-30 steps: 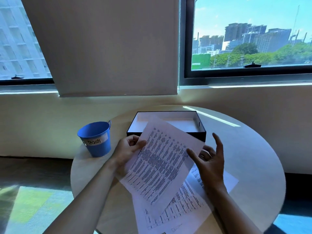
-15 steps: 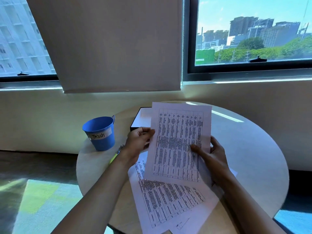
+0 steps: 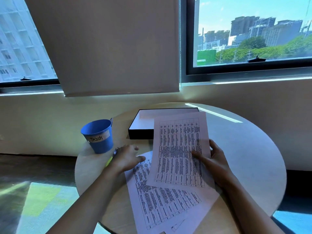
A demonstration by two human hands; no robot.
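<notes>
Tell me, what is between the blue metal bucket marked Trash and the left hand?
A yellow highlighter pen with a dark cap lies there, right beside the left hand, in the head view.

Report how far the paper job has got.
Done: nothing visibly; the box shows bare white floor. In hand: the right hand pinches one printed sheet, raised before the box; the left hand rests by a yellow marker. Left: the sheets lying on the table.

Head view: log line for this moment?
right hand holds printed sheet raised | left hand by yellow highlighter | more sheets on round table | blue Trash bucket, open black box behind
</notes>
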